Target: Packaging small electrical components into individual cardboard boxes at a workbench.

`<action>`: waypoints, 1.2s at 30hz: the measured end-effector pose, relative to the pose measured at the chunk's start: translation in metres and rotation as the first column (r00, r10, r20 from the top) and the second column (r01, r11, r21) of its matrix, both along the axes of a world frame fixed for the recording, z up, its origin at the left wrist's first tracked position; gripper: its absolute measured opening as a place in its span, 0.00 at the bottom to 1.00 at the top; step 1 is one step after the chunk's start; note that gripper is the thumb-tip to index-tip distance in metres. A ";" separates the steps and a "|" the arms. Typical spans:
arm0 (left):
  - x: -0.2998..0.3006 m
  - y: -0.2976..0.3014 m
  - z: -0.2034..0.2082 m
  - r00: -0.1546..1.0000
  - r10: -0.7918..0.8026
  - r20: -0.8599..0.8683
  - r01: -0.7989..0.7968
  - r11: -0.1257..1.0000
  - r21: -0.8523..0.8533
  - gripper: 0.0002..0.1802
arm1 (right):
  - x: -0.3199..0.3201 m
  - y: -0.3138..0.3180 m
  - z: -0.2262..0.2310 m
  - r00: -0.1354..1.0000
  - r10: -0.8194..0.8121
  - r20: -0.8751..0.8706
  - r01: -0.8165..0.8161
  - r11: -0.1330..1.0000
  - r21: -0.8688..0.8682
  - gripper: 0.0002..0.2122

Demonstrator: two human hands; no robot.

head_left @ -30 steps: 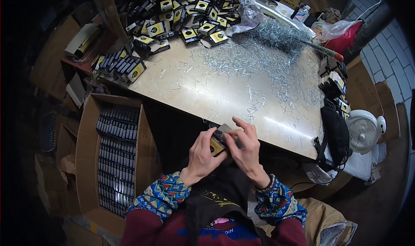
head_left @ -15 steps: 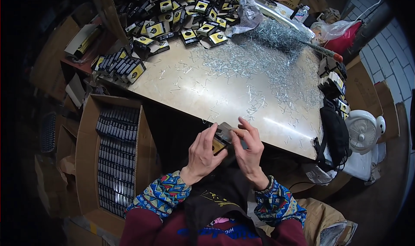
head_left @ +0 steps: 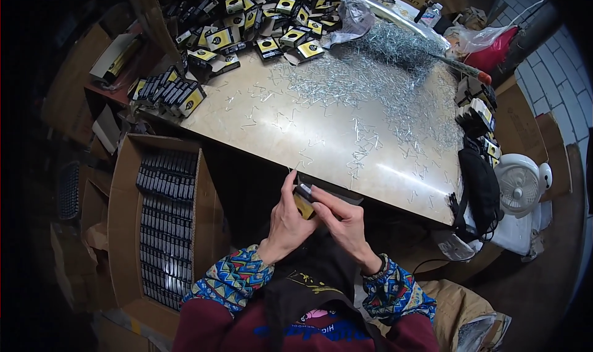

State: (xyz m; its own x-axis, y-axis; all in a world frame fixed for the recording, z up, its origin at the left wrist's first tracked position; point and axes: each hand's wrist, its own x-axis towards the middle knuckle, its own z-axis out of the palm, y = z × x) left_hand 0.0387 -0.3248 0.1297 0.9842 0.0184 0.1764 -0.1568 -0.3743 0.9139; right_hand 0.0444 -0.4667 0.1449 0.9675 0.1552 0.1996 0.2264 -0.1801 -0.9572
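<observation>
- in the head view, the small yellow-and-black cardboard box (head_left: 303, 208) was held above the wearer's lap, just short of the near edge of the tabletop (head_left: 244, 132).
- by the left hand (head_left: 288, 221) the box was pinched along its left side, with the forefinger stretched upward past it.
- the fingers of the right hand (head_left: 346, 221) were pressed together and laid against the dark far end, the thumb near the right edge; whether a pinch was made there could not be told.
- the box was judged light, fairly stiff but easily creased, and a little slippery if glossy; it was best gripped by its narrow sides, with little squeeze on the broad face.
- bent wire pieces (head_left: 365, 139) were strewn over the tabletop, and similar boxes (head_left: 270, 48) were heaped behind.
- packed rows (head_left: 164, 244) were seen in the carton (head_left: 125, 228) at left.
</observation>
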 end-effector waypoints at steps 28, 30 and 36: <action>0.005 0.004 -0.017 0.986 -0.038 0.161 -0.002 0.970 0.245 0.30 | -0.006 0.019 0.007 0.976 -0.218 0.030 0.220 0.966 -0.137 0.08; 0.007 0.007 -0.017 0.994 -0.035 0.107 0.012 0.978 0.208 0.29 | -0.005 0.024 -0.001 0.969 -0.191 0.159 0.219 0.959 -0.180 0.09; 0.010 0.017 0.002 0.983 -0.160 0.087 0.154 0.986 0.066 0.34 | 0.006 0.022 -0.014 0.841 -0.041 0.539 0.250 0.913 -0.321 0.11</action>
State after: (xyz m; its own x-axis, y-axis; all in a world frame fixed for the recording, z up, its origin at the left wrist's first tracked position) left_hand 0.0487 -0.3077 0.1318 0.9537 -0.1481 0.2618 -0.2996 -0.3911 0.8702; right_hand 0.0504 -0.4450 0.1308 0.7567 0.1833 0.6275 0.6046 -0.5613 -0.5652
